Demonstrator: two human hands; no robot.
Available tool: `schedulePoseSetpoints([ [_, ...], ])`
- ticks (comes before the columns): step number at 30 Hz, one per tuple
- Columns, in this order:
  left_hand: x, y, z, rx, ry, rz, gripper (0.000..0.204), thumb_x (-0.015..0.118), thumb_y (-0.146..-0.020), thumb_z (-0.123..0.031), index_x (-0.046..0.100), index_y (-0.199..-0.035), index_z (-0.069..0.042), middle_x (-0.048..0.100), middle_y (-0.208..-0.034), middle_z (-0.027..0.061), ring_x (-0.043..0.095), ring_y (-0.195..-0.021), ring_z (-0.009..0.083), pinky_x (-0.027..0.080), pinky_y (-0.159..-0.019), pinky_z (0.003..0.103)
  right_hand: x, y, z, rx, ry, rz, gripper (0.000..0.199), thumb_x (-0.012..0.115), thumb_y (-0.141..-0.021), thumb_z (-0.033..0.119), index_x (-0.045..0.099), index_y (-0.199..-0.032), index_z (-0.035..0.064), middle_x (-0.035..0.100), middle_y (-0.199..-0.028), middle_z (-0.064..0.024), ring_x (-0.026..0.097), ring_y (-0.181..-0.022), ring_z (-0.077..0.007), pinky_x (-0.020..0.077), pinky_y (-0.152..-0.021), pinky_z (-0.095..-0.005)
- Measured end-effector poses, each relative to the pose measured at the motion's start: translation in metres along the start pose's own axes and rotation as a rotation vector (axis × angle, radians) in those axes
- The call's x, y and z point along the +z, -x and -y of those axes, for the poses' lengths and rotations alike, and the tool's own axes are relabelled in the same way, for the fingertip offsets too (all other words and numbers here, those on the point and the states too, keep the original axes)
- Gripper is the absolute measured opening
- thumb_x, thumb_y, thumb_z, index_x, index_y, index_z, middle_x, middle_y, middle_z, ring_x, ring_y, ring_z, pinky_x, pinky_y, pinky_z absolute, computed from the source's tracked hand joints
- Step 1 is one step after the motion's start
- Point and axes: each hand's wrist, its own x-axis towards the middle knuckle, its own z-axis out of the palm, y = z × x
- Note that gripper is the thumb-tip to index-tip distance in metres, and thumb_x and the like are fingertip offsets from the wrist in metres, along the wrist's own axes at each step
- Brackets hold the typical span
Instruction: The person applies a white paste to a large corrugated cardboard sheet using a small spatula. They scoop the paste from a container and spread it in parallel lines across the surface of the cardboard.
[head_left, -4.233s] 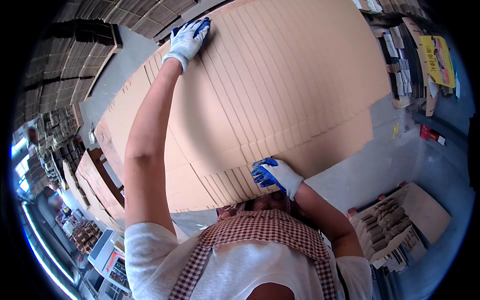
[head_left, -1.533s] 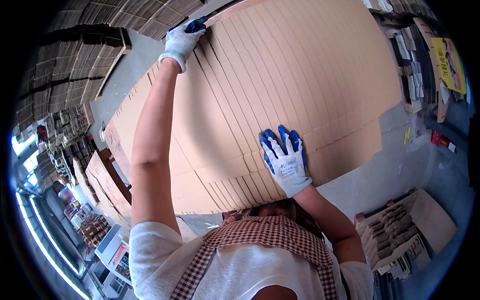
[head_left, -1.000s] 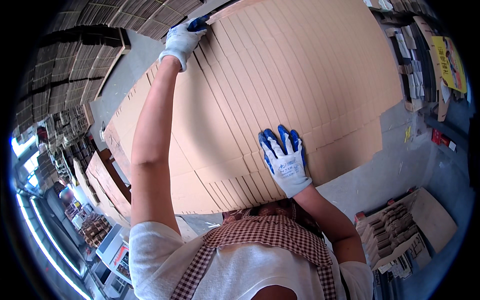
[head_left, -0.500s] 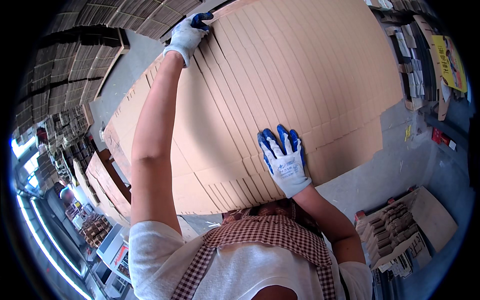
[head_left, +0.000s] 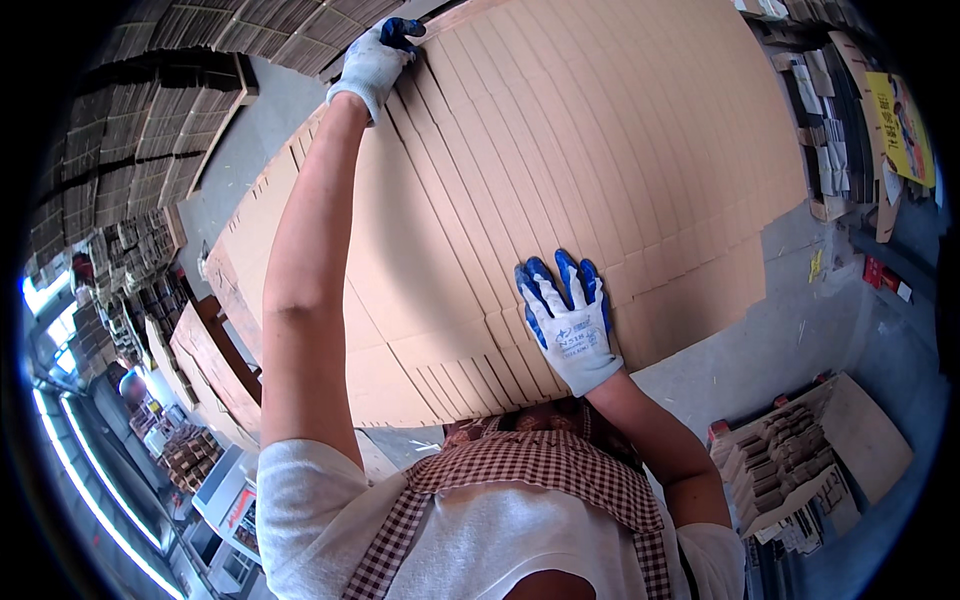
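Overlapping flat brown cardboard sheets point(head_left: 600, 140) lie fanned in front of me, their edges making long parallel lines. My left hand point(head_left: 375, 62), in a white glove with blue coating, reaches to the far left edge of the sheets. Its fingers are bent around that edge, and the thumb side is partly hidden. Gloved the same way, my right hand point(head_left: 570, 325) rests flat on the near part of the sheets, fingers spread. Short slots show along the near edge beside it.
Bundled cardboard stacks point(head_left: 150, 110) fill the far left. Folded cardboard pieces point(head_left: 825, 120) and a yellow printed panel point(head_left: 900, 130) stand at the right. An open box of cardboard pieces point(head_left: 790, 455) sits at lower right. Another person point(head_left: 133, 390) is distant on the left.
My left hand has shifted very slightly at the far edge. The right hand and the cardboard sheets look the same.
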Motion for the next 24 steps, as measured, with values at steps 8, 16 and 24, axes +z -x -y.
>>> schedulePoseSetpoints([
  [8, 0.004, -0.004, 0.003, 0.012, 0.033, -0.019, 0.04, 0.052, -0.082, 0.012, 0.07, -0.11, -0.01, 0.066, -0.092, -0.0015, 0.057, -0.08, 0.0074, 0.047, -0.08, 0.021, -0.002, -0.001, 0.001, 0.005, 0.007, -0.011, 0.057, 0.056, -0.092, 0.03, 0.044, -0.147, 0.0185, 0.04, -0.152, -0.0033, 0.035, -0.139, -0.0347, 0.0246, -0.112, -0.0592],
  [16, -0.002, 0.006, 0.016, 0.401, -0.456, -0.245, 0.029, 0.064, -0.088, -0.008, 0.069, -0.116, -0.014, 0.069, -0.108, 0.0065, 0.064, -0.097, 0.0232, 0.048, -0.087, 0.033, -0.006, -0.003, 0.003, 0.003, 0.001, -0.02, 0.052, 0.056, -0.092, 0.03, 0.05, -0.143, 0.0197, 0.046, -0.147, -0.0021, 0.037, -0.137, -0.0342, 0.0272, -0.111, -0.0589],
  [24, -0.002, 0.142, 0.007, 0.56, -0.744, -0.222, 0.043, 0.061, -0.092, -0.027, 0.059, -0.134, -0.02, 0.054, -0.139, 0.0083, 0.046, -0.13, 0.0295, 0.028, -0.112, 0.049, -0.003, -0.003, 0.002, 0.014, 0.013, -0.071, 0.048, 0.056, -0.093, 0.031, 0.053, -0.14, 0.0197, 0.048, -0.145, -0.0024, 0.037, -0.136, -0.0344, 0.0287, -0.11, -0.0588],
])
